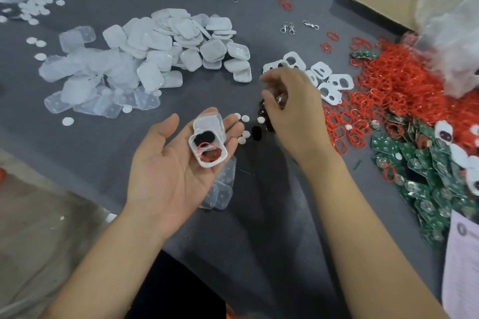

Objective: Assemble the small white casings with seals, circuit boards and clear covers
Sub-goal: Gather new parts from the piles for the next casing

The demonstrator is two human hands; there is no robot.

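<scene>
Left hand (178,163) lay palm-up with fingers relaxed, cradling the white casing (208,144) on the fingers, presumably to keep its open face level for loading. Casing sat just left of frame centre: a red seal (207,154) lay loose in it beside a black insert. Right hand (293,109), at 2 o'clock from it, hovered with fingers curled round small dark parts.

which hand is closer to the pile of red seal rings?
Right. The right hand hovers just left of the red seal rings; the left hand, holding a white casing, sits farther left.
</scene>
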